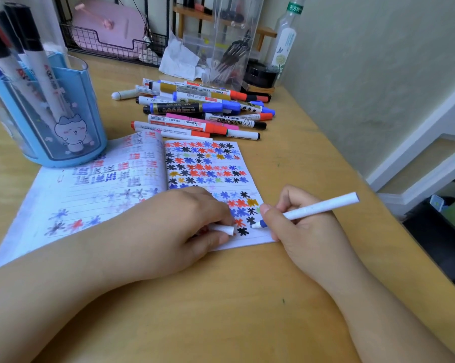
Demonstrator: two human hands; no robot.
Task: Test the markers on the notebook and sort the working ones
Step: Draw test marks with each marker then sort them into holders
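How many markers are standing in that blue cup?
3 that I can make out, white-barrelled with black caps, upright in the translucent blue plastic cup at the far left; a red and a blue one may be hidden behind.

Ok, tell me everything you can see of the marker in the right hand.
The marker is slim, with a plain white barrel that looks like plastic and a blue collar just behind a pale tip. It is uncapped; a white cap sits in the left hand. The right hand pinches it near the tip in a writing grip, the barrel slanting up and to the right. The tip rests on the notebook, on its right page, beside the black stars in the lowest rows.
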